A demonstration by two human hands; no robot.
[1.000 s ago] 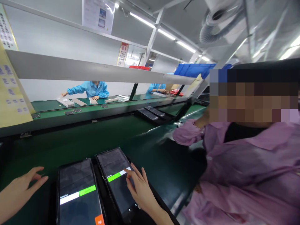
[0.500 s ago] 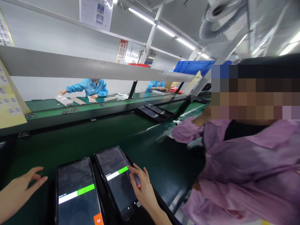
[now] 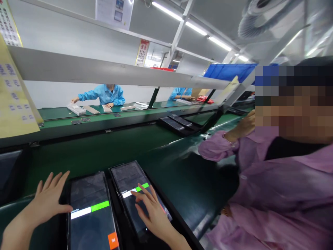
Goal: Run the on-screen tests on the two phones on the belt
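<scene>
Green conveyor belt (image 3: 166,163) carries two dark glass-fronted tablets lengthwise away: right hand (image 3: 152,213), fingers spread, presses the right tablet (image 3: 137,194); left hand (image 3: 48,203), open, touches the left tablet (image 3: 90,211)

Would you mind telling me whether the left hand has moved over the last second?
Yes. The left hand has moved right, and its thumb now touches the left tablet.
</scene>
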